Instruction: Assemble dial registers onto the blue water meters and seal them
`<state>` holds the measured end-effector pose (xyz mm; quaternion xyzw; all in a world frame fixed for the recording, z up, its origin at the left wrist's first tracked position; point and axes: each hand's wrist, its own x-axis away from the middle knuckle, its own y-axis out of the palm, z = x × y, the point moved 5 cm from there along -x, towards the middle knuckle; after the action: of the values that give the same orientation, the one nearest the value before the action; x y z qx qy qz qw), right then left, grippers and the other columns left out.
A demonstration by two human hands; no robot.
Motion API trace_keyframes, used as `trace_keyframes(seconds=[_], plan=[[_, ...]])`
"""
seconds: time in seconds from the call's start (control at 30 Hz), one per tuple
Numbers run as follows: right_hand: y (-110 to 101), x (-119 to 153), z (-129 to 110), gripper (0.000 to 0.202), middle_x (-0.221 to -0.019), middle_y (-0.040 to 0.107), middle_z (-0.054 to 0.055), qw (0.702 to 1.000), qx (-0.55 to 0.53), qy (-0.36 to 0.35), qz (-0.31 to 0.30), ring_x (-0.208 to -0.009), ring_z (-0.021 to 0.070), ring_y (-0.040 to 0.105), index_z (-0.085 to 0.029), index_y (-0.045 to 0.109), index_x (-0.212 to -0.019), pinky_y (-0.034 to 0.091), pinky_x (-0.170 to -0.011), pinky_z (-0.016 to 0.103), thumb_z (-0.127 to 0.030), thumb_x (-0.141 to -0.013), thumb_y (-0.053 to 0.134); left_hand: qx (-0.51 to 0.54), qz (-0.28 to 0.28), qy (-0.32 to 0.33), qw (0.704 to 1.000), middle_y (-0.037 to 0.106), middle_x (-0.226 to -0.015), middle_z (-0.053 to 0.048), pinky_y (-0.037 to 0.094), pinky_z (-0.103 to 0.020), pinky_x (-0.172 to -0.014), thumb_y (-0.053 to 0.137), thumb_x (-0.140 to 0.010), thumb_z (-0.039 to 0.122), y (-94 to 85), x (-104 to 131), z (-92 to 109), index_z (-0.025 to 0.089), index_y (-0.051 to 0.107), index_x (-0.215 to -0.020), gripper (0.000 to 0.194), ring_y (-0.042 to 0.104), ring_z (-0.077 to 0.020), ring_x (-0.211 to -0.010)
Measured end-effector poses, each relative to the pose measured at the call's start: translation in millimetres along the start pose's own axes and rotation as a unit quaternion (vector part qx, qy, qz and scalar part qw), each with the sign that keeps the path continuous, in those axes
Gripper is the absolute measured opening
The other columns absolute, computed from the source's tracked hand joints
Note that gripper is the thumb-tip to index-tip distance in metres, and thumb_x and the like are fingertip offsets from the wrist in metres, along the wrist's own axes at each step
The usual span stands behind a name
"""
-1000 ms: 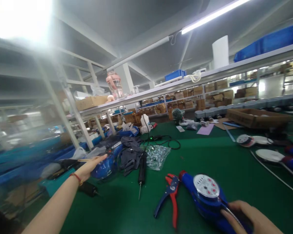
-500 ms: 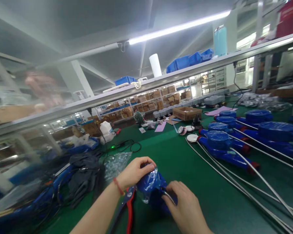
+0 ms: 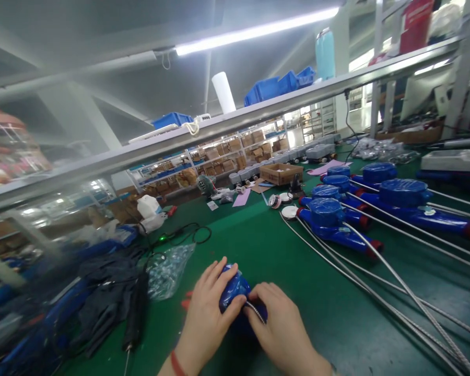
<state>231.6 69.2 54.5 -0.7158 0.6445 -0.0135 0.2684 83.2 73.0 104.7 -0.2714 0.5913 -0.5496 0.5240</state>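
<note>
A blue meter (image 3: 233, 290) wrapped in shiny clear film is on the green bench in front of me. My left hand (image 3: 208, 308) is wrapped over its rounded top, with the thumb across the near side. A braided metal cable (image 3: 257, 312) runs along the right side of the meter, pinched between the thumb and fingers of my right hand (image 3: 284, 324). The meter's lower part is dark and mostly hidden by both hands. Behind my left hand, red handles (image 3: 185, 300) of a tool show only in part.
Several blue film-wrapped meters (image 3: 326, 211) with red end caps and long braided cables (image 3: 360, 282) lie to the right. A clear bag of small parts (image 3: 170, 271), a black-handled tool (image 3: 134, 316) and dark cloth (image 3: 105, 297) lie left. A shelf (image 3: 235, 116) spans overhead.
My left hand has shifted from the meter's upper left to spread over its top and near side. The red-handled tool is now mostly covered. My view has turned slightly right.
</note>
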Motion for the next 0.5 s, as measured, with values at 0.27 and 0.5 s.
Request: trace_keyframes(seconds=[0.27,0.5], plan=[[7,-1,19,0.025,-0.106,0.062,0.006,0.952,-0.266,0.099,-0.111,-0.094,0.0202,0.061,-0.02,0.053,-0.101,0.049,-0.082,0.032,-0.04,-0.086,0.049,-0.119,0.173,0.067,0.975,0.053,-0.13,-0.007,0.04,-0.044,-0.098,0.058,-0.087,0.034,-1.4,32,15,0.027,0.045,-0.136,0.051,0.045,-0.0261,-0.12],[23,3,31,0.039,-0.08,0.058,0.001,0.955,-0.236,0.132,-0.12,-0.076,0.0187,0.061,-0.019,0.05,-0.082,0.052,-0.066,0.029,-0.059,-0.085,0.048,-0.044,0.132,0.098,0.985,0.04,-0.145,-0.005,0.026,-0.045,-0.112,0.049,-0.087,0.021,2.6,49,8,0.021,0.035,-0.141,0.056,0.028,-0.0225,-0.137]])
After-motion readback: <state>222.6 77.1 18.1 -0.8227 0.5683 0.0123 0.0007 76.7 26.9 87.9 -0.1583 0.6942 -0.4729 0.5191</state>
